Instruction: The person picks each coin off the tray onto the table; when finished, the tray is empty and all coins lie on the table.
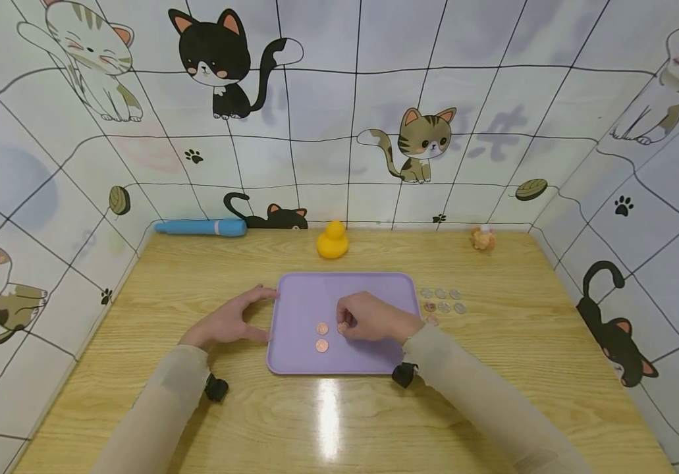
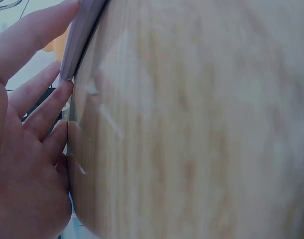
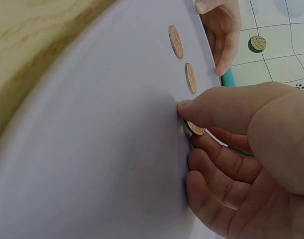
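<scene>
A lavender tray [image 1: 345,282] lies on the wooden table. My right hand [image 1: 371,317] is over its middle and pinches a copper coin [image 3: 196,129] between thumb and fingers, low at the tray's surface. Just left of it, two more copper coins lie flat in the tray, a far coin [image 1: 322,328] and a near coin [image 1: 322,345]. At the tray's left edge my left hand [image 1: 232,321] rests with its fingers fairly straight. Its thumb and fingertips touch the rim, as the left wrist view also shows.
Right of the tray sit several silver coins [image 1: 444,307] and a coppery coin [image 1: 430,307], with another partly behind my wrist. Along the back stand a yellow rubber duck [image 1: 332,241], a blue pen-shaped object [image 1: 199,228] and a small orange figure [image 1: 483,238]. Cat-patterned walls [image 1: 321,99] enclose the table.
</scene>
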Motion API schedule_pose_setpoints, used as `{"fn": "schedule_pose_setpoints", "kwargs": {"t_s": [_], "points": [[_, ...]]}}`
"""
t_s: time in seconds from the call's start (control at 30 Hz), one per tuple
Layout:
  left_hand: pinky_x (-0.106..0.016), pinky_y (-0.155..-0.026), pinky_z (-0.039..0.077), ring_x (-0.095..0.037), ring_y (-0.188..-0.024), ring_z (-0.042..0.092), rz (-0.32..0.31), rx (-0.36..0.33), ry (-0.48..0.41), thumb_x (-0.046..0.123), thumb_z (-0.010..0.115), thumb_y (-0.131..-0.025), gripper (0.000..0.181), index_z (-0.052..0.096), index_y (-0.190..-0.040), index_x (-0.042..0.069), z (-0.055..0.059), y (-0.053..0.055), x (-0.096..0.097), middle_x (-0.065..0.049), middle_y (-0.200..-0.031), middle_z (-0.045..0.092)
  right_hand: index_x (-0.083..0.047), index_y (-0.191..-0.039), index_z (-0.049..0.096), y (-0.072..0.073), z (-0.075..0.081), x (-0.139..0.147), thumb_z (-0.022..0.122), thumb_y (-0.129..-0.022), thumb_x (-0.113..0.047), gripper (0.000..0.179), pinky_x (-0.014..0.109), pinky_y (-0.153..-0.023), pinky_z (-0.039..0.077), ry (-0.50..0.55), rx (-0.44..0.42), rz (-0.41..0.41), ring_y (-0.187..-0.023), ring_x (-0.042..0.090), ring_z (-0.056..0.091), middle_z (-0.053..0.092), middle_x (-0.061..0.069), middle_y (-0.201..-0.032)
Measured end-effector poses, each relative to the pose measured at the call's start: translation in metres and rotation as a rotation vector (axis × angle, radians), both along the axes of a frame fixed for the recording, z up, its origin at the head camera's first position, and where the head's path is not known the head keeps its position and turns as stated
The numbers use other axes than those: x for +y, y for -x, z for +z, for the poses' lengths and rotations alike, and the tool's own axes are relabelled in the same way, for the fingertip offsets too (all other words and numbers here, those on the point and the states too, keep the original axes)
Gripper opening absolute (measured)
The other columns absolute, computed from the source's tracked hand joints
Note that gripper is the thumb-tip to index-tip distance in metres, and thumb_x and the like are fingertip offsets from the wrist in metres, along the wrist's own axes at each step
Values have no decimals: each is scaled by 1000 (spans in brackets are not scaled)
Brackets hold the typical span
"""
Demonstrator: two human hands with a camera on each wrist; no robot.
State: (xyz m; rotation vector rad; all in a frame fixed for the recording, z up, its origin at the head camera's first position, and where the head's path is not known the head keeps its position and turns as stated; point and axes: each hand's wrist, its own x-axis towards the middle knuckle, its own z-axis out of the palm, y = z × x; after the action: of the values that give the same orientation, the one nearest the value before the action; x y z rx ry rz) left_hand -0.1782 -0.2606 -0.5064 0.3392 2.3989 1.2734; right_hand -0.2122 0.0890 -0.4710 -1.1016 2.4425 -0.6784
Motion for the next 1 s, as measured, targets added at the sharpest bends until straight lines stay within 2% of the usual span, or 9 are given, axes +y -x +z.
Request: {"fn": "schedule_pose_setpoints", "kwargs": {"t_s": [0.2,0.5,1.0], "points": [[-71,-125,3,-41,-162,2,-16,20,7,30,93,-80,84,51,-153,30,0,1,0,-11,-175,19,-13,-92,67,-2,-4,2,75,-95,-8,9,27,-75,53,46,25,9,-80,12,61,67,-3,-85],[-72,-125,3,-41,-162,2,-21,25,5,30,94,-80,85,51,-153,30,-1,2,-1,-11,-175,19,-13,-91,69,-3,-6,8,78,-96,-11,11,28,-76,53,110,-50,-43,-81,11,61,68,-6,-85],[-72,-125,3,-41,-162,2,-21,21,4,30,93,-80,85,51,-154,29,1,1,0,-11,-175,20,-12,-94,71,-3,-5,16,78,-96,-13,7,26,-78,54,180,-97,-45,-81,10,62,71,-3,-88]]}}
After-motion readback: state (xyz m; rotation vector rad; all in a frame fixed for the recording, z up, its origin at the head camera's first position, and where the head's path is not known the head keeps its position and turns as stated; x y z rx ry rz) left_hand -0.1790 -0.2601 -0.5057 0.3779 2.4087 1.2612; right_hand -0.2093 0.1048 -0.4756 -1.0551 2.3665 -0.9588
